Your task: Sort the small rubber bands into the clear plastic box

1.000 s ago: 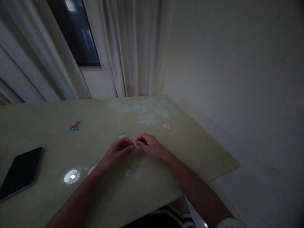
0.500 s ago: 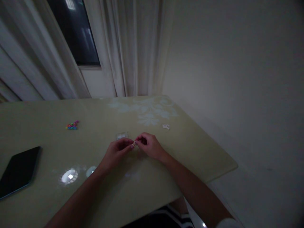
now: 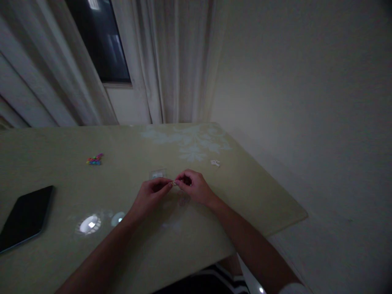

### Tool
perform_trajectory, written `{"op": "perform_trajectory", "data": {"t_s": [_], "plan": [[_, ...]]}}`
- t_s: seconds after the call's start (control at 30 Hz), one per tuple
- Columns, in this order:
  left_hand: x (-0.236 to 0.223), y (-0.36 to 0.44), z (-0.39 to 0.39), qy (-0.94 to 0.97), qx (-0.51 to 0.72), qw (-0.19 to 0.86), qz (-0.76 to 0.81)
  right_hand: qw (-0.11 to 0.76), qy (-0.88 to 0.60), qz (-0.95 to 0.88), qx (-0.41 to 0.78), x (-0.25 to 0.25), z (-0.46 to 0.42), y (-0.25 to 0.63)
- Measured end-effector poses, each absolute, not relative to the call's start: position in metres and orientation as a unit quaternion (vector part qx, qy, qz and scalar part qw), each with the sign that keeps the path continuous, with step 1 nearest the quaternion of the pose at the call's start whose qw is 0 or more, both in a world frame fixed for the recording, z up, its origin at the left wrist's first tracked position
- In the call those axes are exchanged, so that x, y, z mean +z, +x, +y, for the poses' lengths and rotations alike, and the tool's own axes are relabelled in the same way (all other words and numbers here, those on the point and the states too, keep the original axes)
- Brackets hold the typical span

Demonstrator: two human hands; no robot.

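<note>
Pinched between the fingertips of both hands is a small pale piece [image 3: 174,183], too tiny for me to tell its kind. My left hand [image 3: 152,193] grips its left side with thumb and index finger. On its right side, my right hand [image 3: 194,187] holds it the same way, so the fingertips nearly meet. Both hands are just above the table. Just behind my left hand lies a small clear plastic box [image 3: 158,173], partly covered by the fingers. Several small white pieces [image 3: 215,163] sit beyond my right hand.
A pile of small bright-coloured pieces [image 3: 95,159] lies at the left on the glossy table [image 3: 196,237]. A dark tablet [image 3: 27,217] rests near the left edge. Curtains [image 3: 180,61] hang behind the table, and a wall [image 3: 300,102] runs along its right side.
The fingertips have shifted slightly around the pale piece, and it shows between them more plainly than a second ago. Both hands stay in nearly the same place.
</note>
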State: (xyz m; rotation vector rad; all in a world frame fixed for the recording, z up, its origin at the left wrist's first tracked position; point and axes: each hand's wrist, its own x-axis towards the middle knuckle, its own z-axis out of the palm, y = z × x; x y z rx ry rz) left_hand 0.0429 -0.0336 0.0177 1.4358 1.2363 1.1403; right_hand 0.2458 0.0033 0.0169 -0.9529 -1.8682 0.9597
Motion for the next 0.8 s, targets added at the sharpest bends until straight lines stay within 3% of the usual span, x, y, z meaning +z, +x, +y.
{"op": "perform_trajectory", "data": {"t_s": [0.3,0.8], "plan": [[0.022,0.044,-0.035,0.578,0.455,0.45,0.507,0.399,-0.381,-0.717,0.427,0.015,0.006,0.248],[0.018,0.043,-0.035,0.578,0.446,0.437,0.525,0.291,-0.383,-0.761,0.436,0.017,0.016,0.268]]}}
